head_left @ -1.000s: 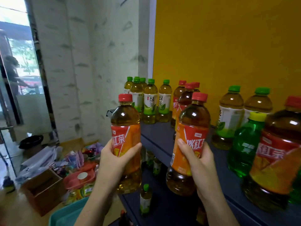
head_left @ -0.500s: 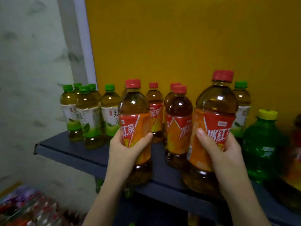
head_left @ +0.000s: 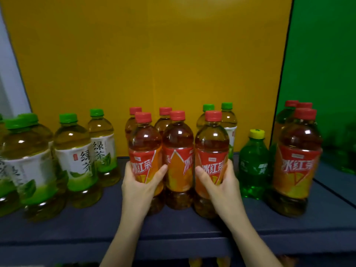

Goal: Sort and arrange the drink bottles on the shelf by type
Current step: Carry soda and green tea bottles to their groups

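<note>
Now set on the shelf [head_left: 173, 224], the left iced tea bottle [head_left: 144, 143] is gripped by the left hand [head_left: 138, 187], the right iced tea bottle [head_left: 212, 143] by the right hand [head_left: 221, 185], a third bottle [head_left: 178, 151] between; bare shelf is left in front.

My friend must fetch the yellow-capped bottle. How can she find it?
Look along the dark shelf to where the yellow wall meets the green wall. The green bottle stands there among red-capped tea bottles. It alone has a yellow cap and a see-through green body.
</note>
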A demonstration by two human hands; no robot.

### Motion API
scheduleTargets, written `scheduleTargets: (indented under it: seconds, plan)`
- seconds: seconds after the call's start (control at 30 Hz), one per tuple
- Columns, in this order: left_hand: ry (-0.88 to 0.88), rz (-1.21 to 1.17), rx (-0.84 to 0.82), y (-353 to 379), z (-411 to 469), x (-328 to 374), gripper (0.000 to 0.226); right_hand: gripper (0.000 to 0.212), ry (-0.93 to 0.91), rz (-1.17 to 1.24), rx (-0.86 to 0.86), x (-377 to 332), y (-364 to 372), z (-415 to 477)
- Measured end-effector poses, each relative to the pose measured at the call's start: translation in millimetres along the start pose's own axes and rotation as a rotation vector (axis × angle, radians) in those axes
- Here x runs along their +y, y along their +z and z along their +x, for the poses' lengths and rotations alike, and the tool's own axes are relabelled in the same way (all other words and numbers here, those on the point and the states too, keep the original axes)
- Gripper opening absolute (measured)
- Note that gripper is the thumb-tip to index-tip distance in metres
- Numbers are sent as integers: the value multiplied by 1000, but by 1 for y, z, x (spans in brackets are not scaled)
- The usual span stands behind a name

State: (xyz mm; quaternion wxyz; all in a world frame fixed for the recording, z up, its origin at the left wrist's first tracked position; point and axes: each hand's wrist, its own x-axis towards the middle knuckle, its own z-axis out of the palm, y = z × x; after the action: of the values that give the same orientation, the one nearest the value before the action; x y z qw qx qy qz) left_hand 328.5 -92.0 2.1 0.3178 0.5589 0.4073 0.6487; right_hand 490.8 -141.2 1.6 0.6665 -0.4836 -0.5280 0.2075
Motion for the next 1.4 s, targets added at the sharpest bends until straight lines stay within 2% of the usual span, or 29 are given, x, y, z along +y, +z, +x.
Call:
scheduleTargets:
  seconds: [0.37, 0.47, 0.53, 0.57, 0.63, 0.67, 0.73, 0.8, 0.93, 1.03, 1.17, 1.27, 1.4]
  plan:
    - [20, 116, -32, -1, 10, -13, 86, 76, -18, -46, -80, 5, -2, 10]
    - [55, 188, 14, 0, 2, -12, 96, 74, -3, -107, -129, 3, -6, 13]
    - [168, 243, 138, 2, -9, -4, 93, 72, 20, -173, -191, 0, -12, 14]
    - [259, 263, 214, 4, -15, 1, 85, 72, 29, -214, -223, -4, -16, 14]
    - [497, 264, 343, 7, -26, 15, 58, 72, 23, -314, -285, -17, -29, 12]
    - [610, 240, 357, 9, -31, 24, 44, 69, 12, -373, -313, -27, -36, 10]
    - [767, 197, 278, 17, -37, 44, 21, 65, -25, -521, -361, -51, -54, 10]
    - [840, 203, 152, 27, -38, 70, 7, 58, -133, -657, -373, -80, -74, 14]
    - [851, 261, -79, 48, -21, 124, 5, 30, -344, -694, -410, -140, -106, 43]
    - [798, 358, -160, 63, 9, 157, 7, 19, -409, -596, -417, -168, -125, 81]
    - [637, 539, -275, 84, 66, 178, 17, 18, -352, -457, -450, -175, -143, 142]
    - [439, 636, -444, 101, 101, 183, 30, 17, -233, -288, -497, -162, -146, 180]
    - [264, 831, -643, 121, 131, 176, 39, 17, -47, -205, -532, -130, -140, 217]
